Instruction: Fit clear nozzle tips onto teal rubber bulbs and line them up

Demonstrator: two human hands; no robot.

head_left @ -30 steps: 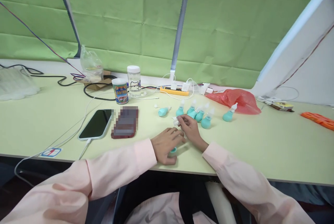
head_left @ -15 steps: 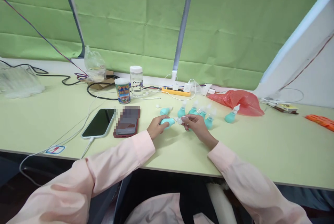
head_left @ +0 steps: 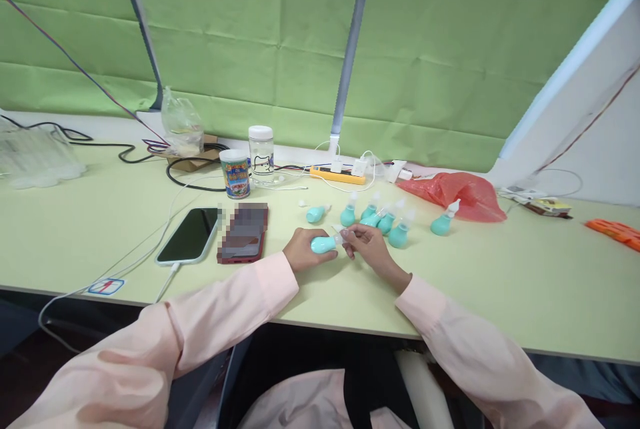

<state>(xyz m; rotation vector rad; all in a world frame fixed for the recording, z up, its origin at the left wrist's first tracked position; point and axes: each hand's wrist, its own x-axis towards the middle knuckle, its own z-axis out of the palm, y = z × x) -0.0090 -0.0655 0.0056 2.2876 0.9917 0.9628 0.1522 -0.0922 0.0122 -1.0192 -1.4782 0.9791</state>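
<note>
My left hand [head_left: 303, 250] is closed round a teal rubber bulb [head_left: 323, 244], apparently of a nasal aspirator, its neck pointing right. At that neck, my right hand [head_left: 367, 245] pinches a small clear nozzle piece [head_left: 339, 239], which meets the bulb; how far it is seated I cannot tell. Just beyond my hands several teal aspirators with clear tips stand close together, one of them an upright aspirator [head_left: 399, 235]. Another teal aspirator [head_left: 315, 214] lies on its side behind my left hand. Farther right, one aspirator [head_left: 441, 224] with a whitish tip leans a little.
On the pale green table [head_left: 500, 282] a black-screened phone [head_left: 190, 237] and a red-cased phone [head_left: 245, 234] lie left of my hands. Behind are a printed cup [head_left: 236, 175], a clear jar [head_left: 261, 154], a yellow power strip [head_left: 338, 176] and a red plastic bag [head_left: 455, 195].
My right hand has moved slightly down and left with the nozzle piece, which now meets the bulb's neck. My left hand has turned, lowering the bulb a little and showing more of it.
</note>
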